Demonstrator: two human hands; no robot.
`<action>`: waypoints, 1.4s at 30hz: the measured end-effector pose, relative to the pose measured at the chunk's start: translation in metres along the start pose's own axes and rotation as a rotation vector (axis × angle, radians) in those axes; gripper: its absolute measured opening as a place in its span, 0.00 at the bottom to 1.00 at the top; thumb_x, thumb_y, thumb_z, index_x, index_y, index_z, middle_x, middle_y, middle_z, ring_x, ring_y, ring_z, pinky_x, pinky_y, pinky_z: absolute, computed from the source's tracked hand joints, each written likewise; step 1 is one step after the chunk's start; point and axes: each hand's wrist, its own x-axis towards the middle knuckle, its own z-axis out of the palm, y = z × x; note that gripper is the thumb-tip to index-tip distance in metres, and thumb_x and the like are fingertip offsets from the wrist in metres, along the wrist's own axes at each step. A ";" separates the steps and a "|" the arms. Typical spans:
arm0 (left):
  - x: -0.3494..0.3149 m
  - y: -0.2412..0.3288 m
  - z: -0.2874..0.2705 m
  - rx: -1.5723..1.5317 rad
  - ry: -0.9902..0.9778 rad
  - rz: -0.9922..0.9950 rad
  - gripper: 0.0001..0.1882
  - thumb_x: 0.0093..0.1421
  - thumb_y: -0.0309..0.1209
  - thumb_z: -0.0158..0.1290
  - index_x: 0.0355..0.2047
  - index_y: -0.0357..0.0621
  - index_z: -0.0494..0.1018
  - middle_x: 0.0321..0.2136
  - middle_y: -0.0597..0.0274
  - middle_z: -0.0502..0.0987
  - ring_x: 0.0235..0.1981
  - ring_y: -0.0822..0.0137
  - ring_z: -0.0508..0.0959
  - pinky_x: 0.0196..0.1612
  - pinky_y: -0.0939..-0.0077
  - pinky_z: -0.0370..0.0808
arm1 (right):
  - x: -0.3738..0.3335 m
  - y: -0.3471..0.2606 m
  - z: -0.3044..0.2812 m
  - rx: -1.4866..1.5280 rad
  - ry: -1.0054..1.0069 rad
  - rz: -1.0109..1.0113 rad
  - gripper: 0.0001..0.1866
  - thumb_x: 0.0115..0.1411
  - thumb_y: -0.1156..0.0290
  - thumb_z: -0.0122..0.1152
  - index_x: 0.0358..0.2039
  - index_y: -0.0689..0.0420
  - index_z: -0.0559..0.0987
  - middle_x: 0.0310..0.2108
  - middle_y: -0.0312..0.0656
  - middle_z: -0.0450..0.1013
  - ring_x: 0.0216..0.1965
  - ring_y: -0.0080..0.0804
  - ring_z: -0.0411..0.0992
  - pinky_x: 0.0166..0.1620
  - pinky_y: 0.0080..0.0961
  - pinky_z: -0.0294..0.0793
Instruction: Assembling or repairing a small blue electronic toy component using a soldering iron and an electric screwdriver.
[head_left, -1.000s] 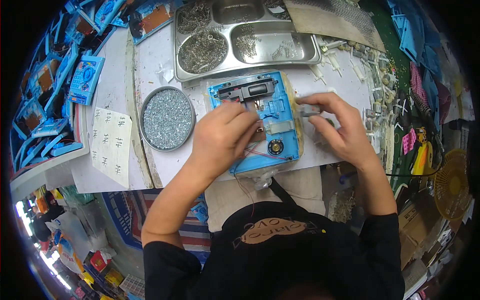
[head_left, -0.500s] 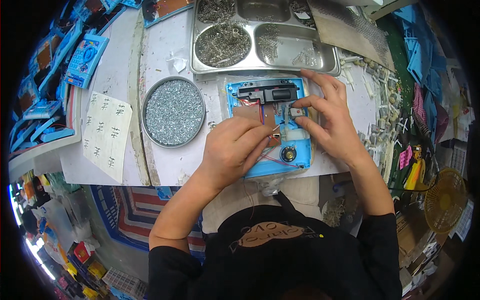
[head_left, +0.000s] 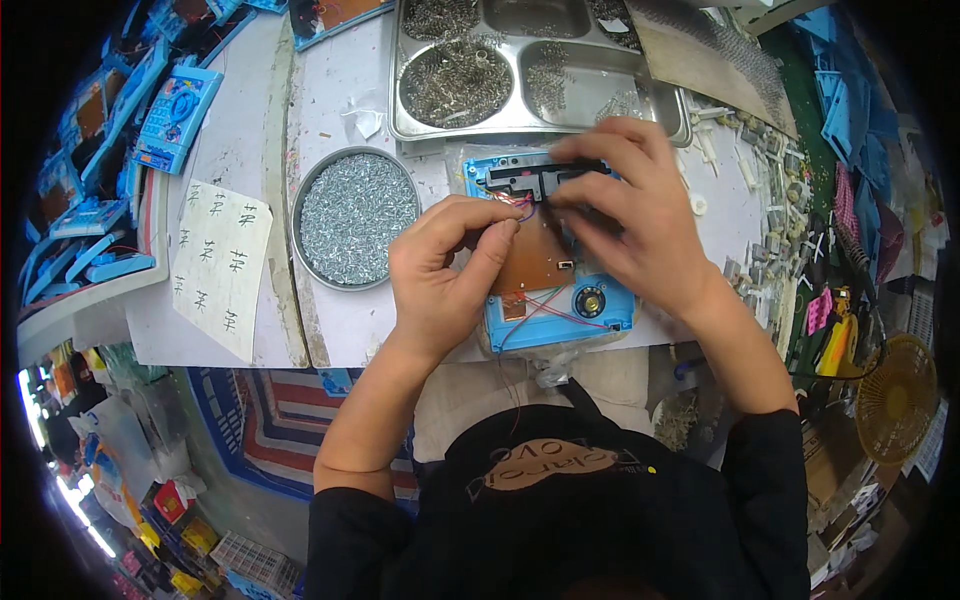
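Note:
A blue plastic housing [head_left: 548, 334] lies on the table in front of me, with a brown circuit board [head_left: 528, 258] inside it. Across the housing's far end runs a black plastic part [head_left: 512, 181]. A round speaker [head_left: 590, 301] sits at the near right, with thin wires crossing beside it. My left hand [head_left: 445, 265] is closed at the board's far left edge, thumb and forefinger pinching thin coloured wires [head_left: 522, 208]. My right hand [head_left: 640, 205] hovers over the housing's right side by the black part, its curved fingers smeared by motion. It hides whatever lies beneath.
A round tin of small screws [head_left: 355, 220] stands left of the housing. Behind is a steel compartment tray [head_left: 520, 133] of springs. A marked paper sheet [head_left: 220, 270] lies at left, near piled blue housings [head_left: 178, 115]. Small motors and white parts [head_left: 745, 215] lie at right.
My left hand has moved from the small switch to the wires at the far edge. My right hand has left the grey motor and lifted. The board now covers more of the housing's middle.

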 end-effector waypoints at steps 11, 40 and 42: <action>-0.006 0.000 -0.003 0.482 -0.246 0.508 0.14 0.49 0.19 0.65 0.38 0.39 0.81 0.34 0.55 0.81 0.31 0.54 0.80 0.33 0.65 0.76 | 0.033 -0.006 0.035 -0.075 -0.010 -0.054 0.06 0.48 0.71 0.69 0.27 0.56 0.83 0.43 0.38 0.78 0.52 0.44 0.70 0.52 0.39 0.74; -0.009 -0.003 0.004 0.503 -0.104 0.517 0.14 0.48 0.23 0.67 0.37 0.45 0.82 0.34 0.62 0.81 0.33 0.59 0.79 0.39 0.64 0.72 | -0.013 0.003 0.014 -0.026 0.009 -0.177 0.14 0.44 0.70 0.73 0.34 0.50 0.82 0.32 0.30 0.76 0.42 0.37 0.72 0.51 0.41 0.68; -0.009 -0.004 0.003 0.517 -0.124 0.536 0.14 0.47 0.23 0.67 0.37 0.46 0.82 0.35 0.62 0.81 0.32 0.59 0.79 0.39 0.64 0.72 | -0.010 0.002 0.012 -0.036 -0.019 -0.195 0.14 0.44 0.71 0.73 0.35 0.50 0.83 0.33 0.30 0.76 0.41 0.37 0.72 0.51 0.41 0.68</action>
